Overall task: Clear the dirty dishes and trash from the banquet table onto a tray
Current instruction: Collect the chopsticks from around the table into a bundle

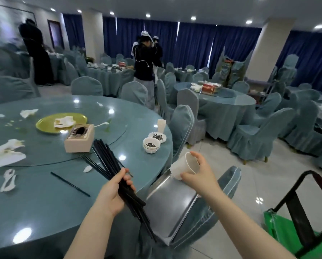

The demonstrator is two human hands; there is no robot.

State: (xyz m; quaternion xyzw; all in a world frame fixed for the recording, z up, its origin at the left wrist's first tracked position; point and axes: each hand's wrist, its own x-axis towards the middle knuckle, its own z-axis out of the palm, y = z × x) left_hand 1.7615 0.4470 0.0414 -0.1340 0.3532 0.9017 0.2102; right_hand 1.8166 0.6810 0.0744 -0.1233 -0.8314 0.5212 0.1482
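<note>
- The left hand [112, 193], low centre of the frame, has its fingers curled tight round a bundle of chopsticks [117, 176]: thin, black, smooth rods fanning up to the left and poking down past the table edge.
- The right hand [199, 174], just right of centre, pinches a paper cup [183, 166] at its rim between thumb and fingers; the cup is white, tapered and tilted on its side, mouth towards the right.
- The cup hangs over the upper end of the tray [173, 208], a flat rectangle of dull metal with a raised lip, resting on a padded blue chair seat beside the table.
- Step in hand, by my judgement: setting gathered items down on the tray. The next move calls for lowering the cup flat so it does not roll, then laying the chopsticks lengthwise.
- Left on the glossy blue table [34, 212]: one loose chopstick [70, 184], a white spoon [7, 181], crumpled napkins [8, 152], a cardboard tissue box [79, 138], stained white bowls [151, 144], a second cup [161, 125] and a yellow-green plate [46, 124].
- In the lower right corner, a green bin [283, 230] with a black frame.
</note>
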